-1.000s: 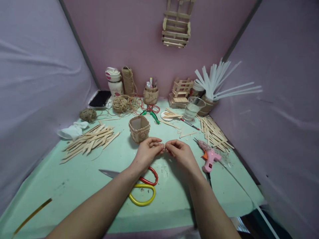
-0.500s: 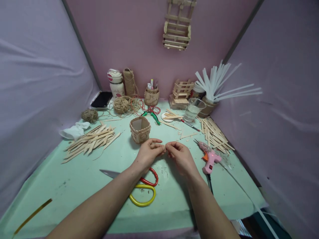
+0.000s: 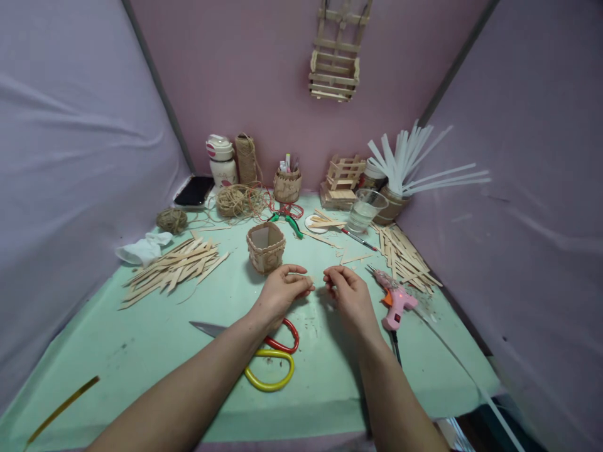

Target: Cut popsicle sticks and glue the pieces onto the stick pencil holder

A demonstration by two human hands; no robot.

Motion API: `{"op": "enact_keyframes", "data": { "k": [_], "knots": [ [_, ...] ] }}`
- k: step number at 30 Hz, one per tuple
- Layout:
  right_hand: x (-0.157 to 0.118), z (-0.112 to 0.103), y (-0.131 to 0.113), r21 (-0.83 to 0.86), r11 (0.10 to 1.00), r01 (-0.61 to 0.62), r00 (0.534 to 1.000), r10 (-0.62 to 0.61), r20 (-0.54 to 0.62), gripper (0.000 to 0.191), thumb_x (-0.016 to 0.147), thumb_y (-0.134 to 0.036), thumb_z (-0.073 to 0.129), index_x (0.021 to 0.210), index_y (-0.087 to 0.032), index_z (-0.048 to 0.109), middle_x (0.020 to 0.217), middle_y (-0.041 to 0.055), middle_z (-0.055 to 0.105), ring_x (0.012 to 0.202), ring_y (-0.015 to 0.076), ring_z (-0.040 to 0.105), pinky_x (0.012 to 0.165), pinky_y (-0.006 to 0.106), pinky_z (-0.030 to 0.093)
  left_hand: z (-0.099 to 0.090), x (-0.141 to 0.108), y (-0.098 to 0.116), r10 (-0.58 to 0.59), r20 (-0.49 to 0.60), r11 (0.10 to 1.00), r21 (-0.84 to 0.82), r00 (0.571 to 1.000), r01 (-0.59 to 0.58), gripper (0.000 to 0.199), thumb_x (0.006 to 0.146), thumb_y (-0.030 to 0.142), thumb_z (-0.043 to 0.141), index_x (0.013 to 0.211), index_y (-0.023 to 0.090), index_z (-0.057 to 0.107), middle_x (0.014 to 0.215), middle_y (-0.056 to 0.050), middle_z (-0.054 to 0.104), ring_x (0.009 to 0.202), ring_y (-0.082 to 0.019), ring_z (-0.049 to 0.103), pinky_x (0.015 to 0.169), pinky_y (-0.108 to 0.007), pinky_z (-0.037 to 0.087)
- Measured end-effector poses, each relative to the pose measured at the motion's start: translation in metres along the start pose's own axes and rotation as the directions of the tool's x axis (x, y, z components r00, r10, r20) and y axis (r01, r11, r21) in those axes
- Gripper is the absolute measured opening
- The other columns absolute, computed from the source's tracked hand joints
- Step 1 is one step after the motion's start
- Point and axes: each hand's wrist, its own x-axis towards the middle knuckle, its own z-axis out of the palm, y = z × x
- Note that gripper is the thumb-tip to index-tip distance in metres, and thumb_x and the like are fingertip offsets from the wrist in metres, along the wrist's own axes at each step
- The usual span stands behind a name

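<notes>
My left hand (image 3: 288, 290) is closed in a pinch above the middle of the table, at a tiny pale bit too small to name. A short gap away, my right hand (image 3: 346, 292) has its thumb and fingertips pressed together; whatever they hold, if anything, is hidden. Just behind my left hand stands a small square wooden box (image 3: 266, 251) with scalloped edges. Scissors (image 3: 271, 358) with one red and one yellow handle lie under my left forearm, which covers part of them. To the right of my right hand lies a pink glue gun (image 3: 399, 304).
Wooden sticks lie in piles at left (image 3: 176, 267) and right (image 3: 405, 254). Behind are green-handled pliers (image 3: 292, 223), a twine ball (image 3: 235, 199), a plastic cup (image 3: 366, 210) of liquid and a pot of white glue sticks (image 3: 393, 206). A wooden rack (image 3: 334, 75) hangs on the wall.
My right hand has moved slightly right, away from my left fingertips, which it met before. My left hand has stayed almost in place. The camera view has shifted a little.
</notes>
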Motion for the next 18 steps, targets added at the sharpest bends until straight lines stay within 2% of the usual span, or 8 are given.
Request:
{"op": "enact_keyframes", "data": {
  "k": [2,5,7,9,12,14,18],
  "knots": [
    [-0.005,-0.004,-0.005,-0.108,0.991,0.074,0.997,-0.073,0.009,0.020,0.078,-0.036,0.054,0.066,-0.020,0.055,0.061,-0.0031,0.053,0.052,0.0112,0.044,0.050,0.025,0.033,0.000,0.000,0.000,-0.006,0.010,1.000,0.009,1.000,0.006,0.038,0.062,0.023,0.081,0.088,0.015,0.055,0.069,-0.001,0.066,0.065,-0.011,0.065,0.065,-0.022,0.049],
    [-0.014,-0.012,-0.006,-0.295,0.935,0.198,0.980,-0.190,0.053,0.030,0.084,-0.035,0.045,0.058,-0.021,0.044,0.054,-0.0047,0.043,0.053,0.0120,0.038,0.051,0.026,0.030,0.001,-0.003,-0.001,-0.004,0.049,0.999,0.034,0.999,0.002,0.036,0.061,0.025,0.081,0.086,0.015,0.057,0.070,-0.001,0.066,0.065,-0.011,0.065,0.065,-0.022,0.049],
    [-0.021,-0.016,-0.004,-0.363,0.906,0.218,0.976,-0.206,0.071,0.036,0.087,-0.039,0.044,0.055,-0.022,0.040,0.052,-0.0052,0.039,0.052,0.0122,0.036,0.052,0.026,0.029,0.002,-0.005,-0.003,-0.001,0.088,0.998,0.066,0.996,-0.005,0.035,0.061,0.027,0.080,0.086,0.014,0.058,0.070,-0.001,0.066,0.066,-0.011,0.064,0.066,-0.023,0.049],
    [-0.028,-0.020,0.001,-0.369,0.908,0.197,0.980,-0.180,0.080,0.035,0.086,-0.042,0.049,0.058,-0.021,0.043,0.054,-0.0051,0.041,0.053,0.0123,0.037,0.052,0.026,0.030,0.003,-0.007,-0.006,0.002,0.125,0.994,0.111,0.992,-0.016,0.034,0.062,0.028,0.079,0.085,0.014,0.059,0.070,-0.001,0.065,0.066,-0.012,0.064,0.067,-0.024,0.048],
    [-0.037,-0.024,0.008,-0.295,0.942,0.161,0.986,-0.140,0.094,0.020,0.082,-0.038,0.058,0.075,-0.019,0.057,0.067,-0.0023,0.055,0.063,0.0141,0.048,0.059,0.025,0.037,0.005,-0.009,-0.011,0.031,0.184,0.976,0.205,0.982,-0.069,0.030,0.063,0.028,0.078,0.084,0.015,0.060,0.069,-0.001,0.064,0.066,-0.012,0.062,0.067,-0.024,0.047],
    [-0.040,-0.025,0.011,-0.249,0.957,0.150,0.986,-0.126,0.112,0.017,0.081,-0.035,0.059,0.084,-0.019,0.061,0.076,0.0006,0.061,0.070,0.0161,0.053,0.064,0.026,0.040,0.006,-0.010,-0.013,0.054,0.228,0.958,0.264,0.972,-0.115,0.026,0.064,0.028,0.076,0.081,0.015,0.061,0.071,-0.001,0.064,0.067,-0.012,0.061,0.067,-0.024,0.047],
    [-0.041,-0.027,0.014,-0.243,0.961,0.132,0.988,-0.108,0.108,0.013,0.081,-0.031,0.057,0.076,-0.019,0.061,0.073,0.0015,0.062,0.070,0.0169,0.054,0.066,0.027,0.041,0.007,-0.009,-0.014,0.060,0.274,0.921,0.355,0.960,-0.159,0.017,0.066,0.027,0.073,0.074,0.016,0.063,0.071,-0.001,0.064,0.067,-0.013,0.060,0.066,-0.024,0.046]
  ]
}}
